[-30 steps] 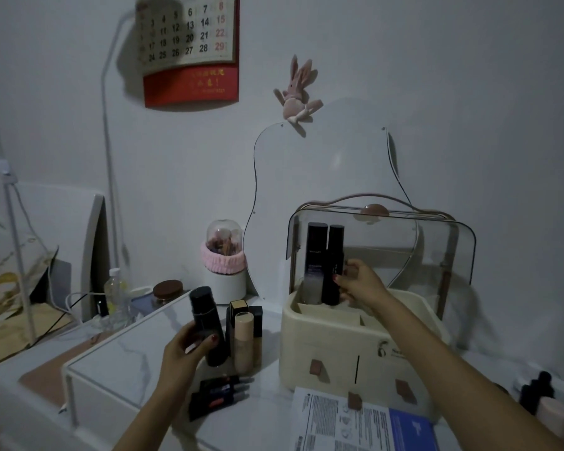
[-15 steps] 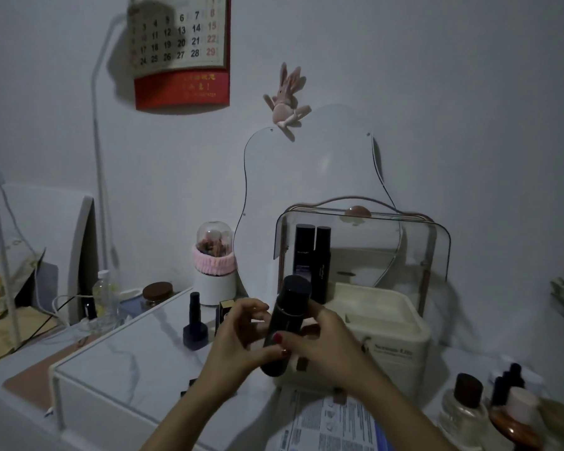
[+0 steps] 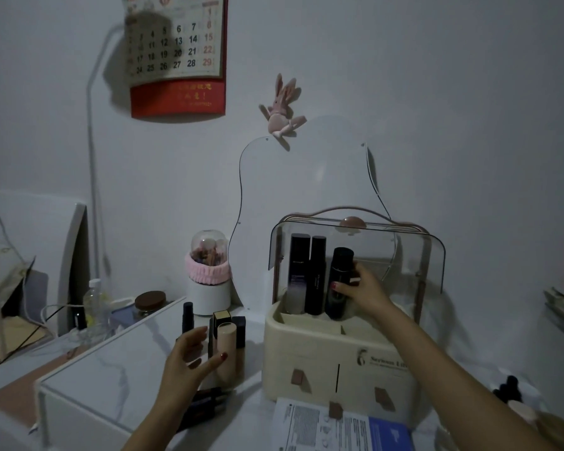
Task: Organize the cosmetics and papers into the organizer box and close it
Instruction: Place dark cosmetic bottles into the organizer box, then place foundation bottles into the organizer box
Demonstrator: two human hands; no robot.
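In the right half of the frame the cream organizer box (image 3: 336, 362) stands on the white surface (image 3: 111, 369) with its clear lid (image 3: 414, 255) raised. The right hand (image 3: 360, 292) closes its fingers around a dark round bottle (image 3: 338, 281), which stands upright in the back compartment of the box, just beside two tall black bottles (image 3: 308, 275) on its left. The left hand (image 3: 189, 362), in the lower middle of the frame, is spread open and holds nothing; its fingers are near a beige tube (image 3: 227, 351) that stands with some dark tubes (image 3: 238, 330) on the surface, left of the box. Below this hand some dark lipsticks (image 3: 205, 403) lie flat. A printed paper (image 3: 326, 428) lies in front of the box, at the bottom edge of the frame.
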